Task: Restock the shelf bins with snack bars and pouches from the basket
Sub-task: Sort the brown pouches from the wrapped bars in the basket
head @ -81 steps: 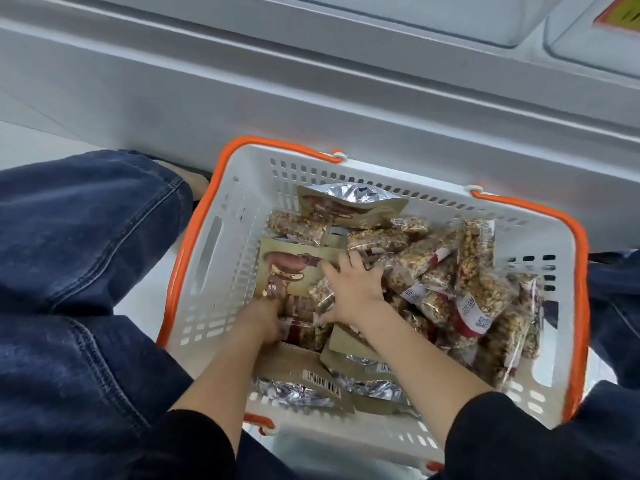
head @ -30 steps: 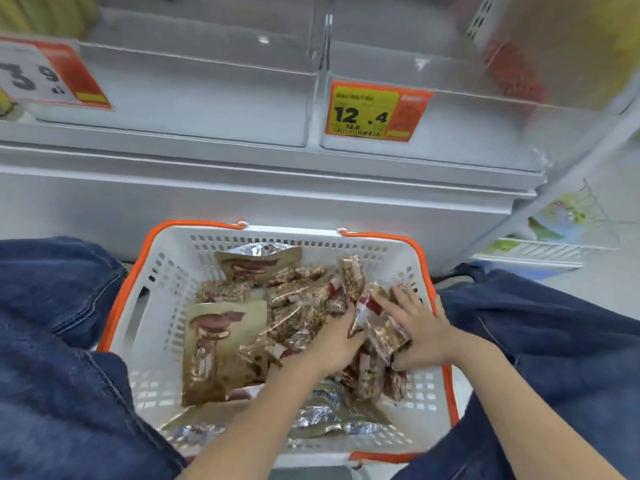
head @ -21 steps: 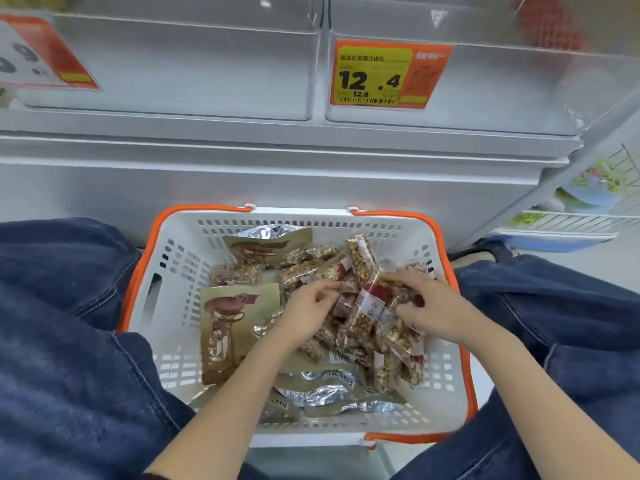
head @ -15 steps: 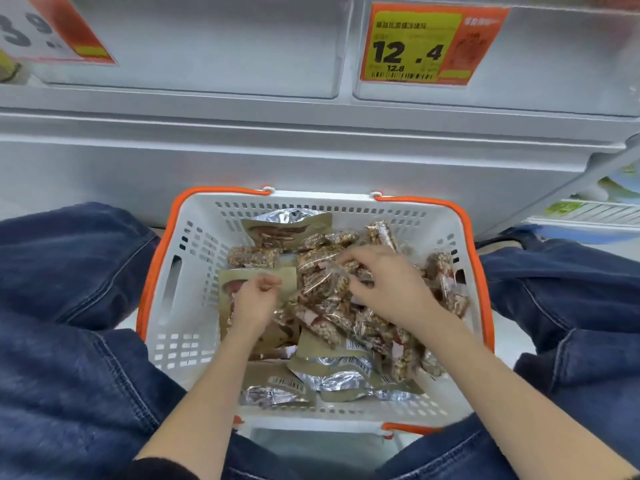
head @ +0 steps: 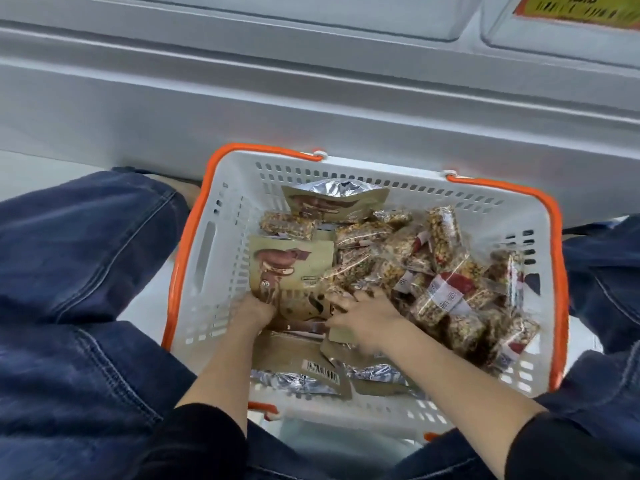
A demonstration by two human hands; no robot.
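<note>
**Both hands deep in the basket as pouches come up for the shelf**

A person crouched between blue-jeaned knees works a white basket [head: 221, 244] with orange handles, set on the floor against the grey shelf base [head: 311, 109]. Going left to right: the left hand [head: 254, 311] reaches in at the lower edge of a tan pouch [head: 294, 268], fingers tucked under it, though whether they have closed round it cannot be told. The right hand [head: 363, 315], just beside it, lies over the pile with fingers bent among tan pouches; its hold is equally unclear. From 12 to 4 o'clock of the hands lies a heap of clear-wrapped snack bars [head: 440, 268], and at 6 o'clock more pouches lie foil side up, one showing a barcode [head: 322, 372].

The pouches look light, flat and floppy, with slick film; a pinch along a sealed edge should hold better than a flat face. The bars look small, firm and crumbly, their wrappers slippery, so a gathered handful may shed one.

The basket walls hem the hands at 9 and 3 o'clock; the way out is straight up, towards the bins [head: 433, 15] at 12 o'clock.
</note>
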